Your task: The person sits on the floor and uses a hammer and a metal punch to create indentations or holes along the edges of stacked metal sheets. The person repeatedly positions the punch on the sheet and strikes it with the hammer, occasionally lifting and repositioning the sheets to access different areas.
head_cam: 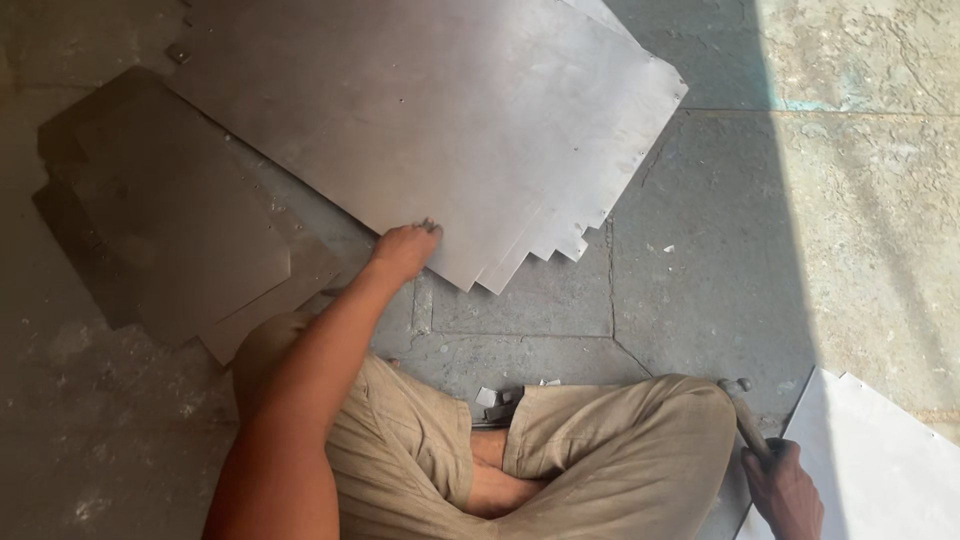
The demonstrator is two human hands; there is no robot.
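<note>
Where the person sits cross-legged on the stone floor [700, 260], the left hand [405, 248] reaches to the centre of the frame and rests on the near edge of the top metal sheet [430, 110]. Its fingers curl down over that edge, touching it; whether they grip underneath cannot be told. The right hand [783, 490], at the lower right, is closed around the wooden handle of a hammer [748, 420], whose head points up toward the knee.

The top sheet lies on a fanned stack filling the upper centre of the frame, the corners stepping out below it like stairs. It looks thin, flat and stiff, probably light for its size yet liable to flex and slide on the sheet beneath. Edges and notched corners look sharp; the straight near edge, away from the notches, is judged the safest place to take hold.

A second, darker pile of sheets [170, 220] lies at the left, its corner close to the left knee. A pale sheet [880, 460] lies at the lower right, just beside the hammer hand. Small metal pieces [497, 398] sit on the floor before the crossed legs.
</note>
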